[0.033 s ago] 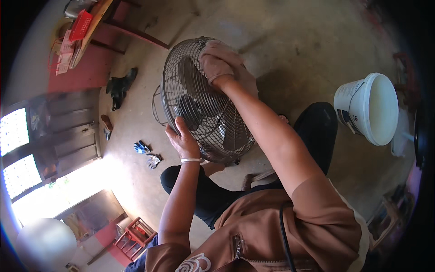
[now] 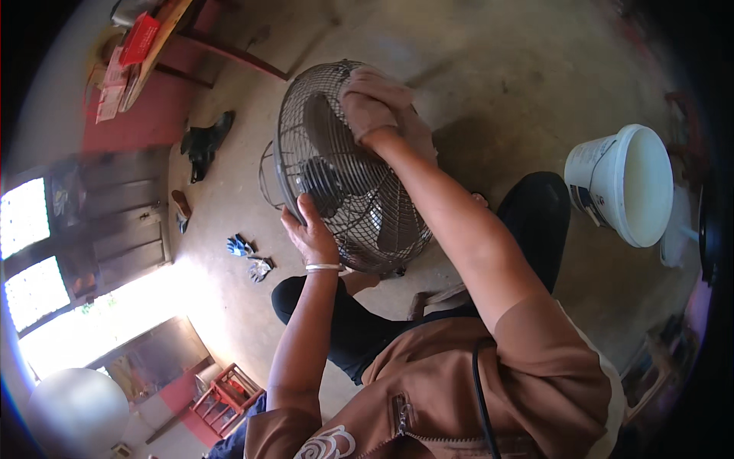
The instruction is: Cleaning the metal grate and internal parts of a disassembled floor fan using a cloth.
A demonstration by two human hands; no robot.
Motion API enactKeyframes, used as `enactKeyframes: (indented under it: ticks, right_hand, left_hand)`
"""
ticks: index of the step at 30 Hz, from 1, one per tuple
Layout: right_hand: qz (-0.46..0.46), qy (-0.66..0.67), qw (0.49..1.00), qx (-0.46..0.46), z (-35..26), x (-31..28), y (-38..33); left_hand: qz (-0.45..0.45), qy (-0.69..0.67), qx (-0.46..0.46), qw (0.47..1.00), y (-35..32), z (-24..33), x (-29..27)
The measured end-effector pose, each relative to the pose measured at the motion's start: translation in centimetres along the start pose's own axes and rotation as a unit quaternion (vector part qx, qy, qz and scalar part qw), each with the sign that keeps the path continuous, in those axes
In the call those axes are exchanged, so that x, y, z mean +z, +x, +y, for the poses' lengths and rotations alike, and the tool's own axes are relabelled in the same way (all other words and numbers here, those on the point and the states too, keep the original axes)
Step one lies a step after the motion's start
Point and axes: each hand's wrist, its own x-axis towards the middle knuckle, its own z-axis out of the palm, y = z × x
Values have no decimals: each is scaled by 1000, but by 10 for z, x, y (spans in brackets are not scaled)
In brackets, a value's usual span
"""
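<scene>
A dark metal fan head with a round wire cage is tilted in front of my knees. My left hand grips the cage's lower left rim, thumb up along the wires. A pinkish-brown cloth lies over the upper right of the cage. My right hand presses this cloth against the wires; its fingers are hidden in the folds. Fan blades show through the wire, and part of the cage is behind my right forearm.
A white bucket stands at the right. Gloves and dark boots lie on the floor at the left. At the upper left is a table with a red basket. A small red chair stands at the lower left.
</scene>
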Motion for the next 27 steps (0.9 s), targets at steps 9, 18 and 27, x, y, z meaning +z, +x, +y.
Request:
enactKeyframes:
  ticks: [9, 18, 27]
  right_hand:
    - [-5, 559, 829, 16, -81, -144, -162]
    - [-35, -140, 977, -160, -101, -119, -7]
    - [2, -235, 902, -361, -108, -109, 72]
  left_hand:
    - [32, 2, 1, 999, 5, -15, -18]
    - [48, -51, 1, 998, -5, -3, -19]
    - [57, -79, -4, 995, -4, 0, -13]
